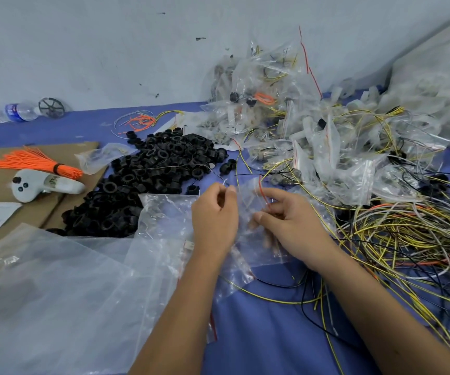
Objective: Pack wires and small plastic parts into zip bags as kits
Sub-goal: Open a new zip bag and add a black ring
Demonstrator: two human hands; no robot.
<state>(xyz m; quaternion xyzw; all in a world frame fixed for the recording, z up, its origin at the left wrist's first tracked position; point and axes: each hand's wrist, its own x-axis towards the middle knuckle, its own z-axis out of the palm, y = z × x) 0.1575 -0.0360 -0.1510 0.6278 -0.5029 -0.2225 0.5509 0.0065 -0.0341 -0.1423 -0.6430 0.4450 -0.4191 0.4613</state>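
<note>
Both hands meet over the blue surface (259, 334), pinching one small clear zip bag (256, 239) between them. The left hand (214, 215) nips its top edge; the right hand (286, 220) pinches an orange wire (263, 193) at its mouth (fingers partly veiled by plastic). Black plastic rings (148, 180) lie heaped beyond the left hand, tangled wires (407, 239) beside the right.

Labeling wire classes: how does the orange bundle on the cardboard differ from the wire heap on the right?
The orange bundle is one colour; the wire heap mixes yellow, black, grey and some orange.
The orange bundle is tied with a dark band and fans out straight; the wire heap is loose and tangled in loops.
The orange bundle lies on the cardboard; the wire heap lies on the blue table cover.
Both are thin strands, untouched by either hand.
</note>
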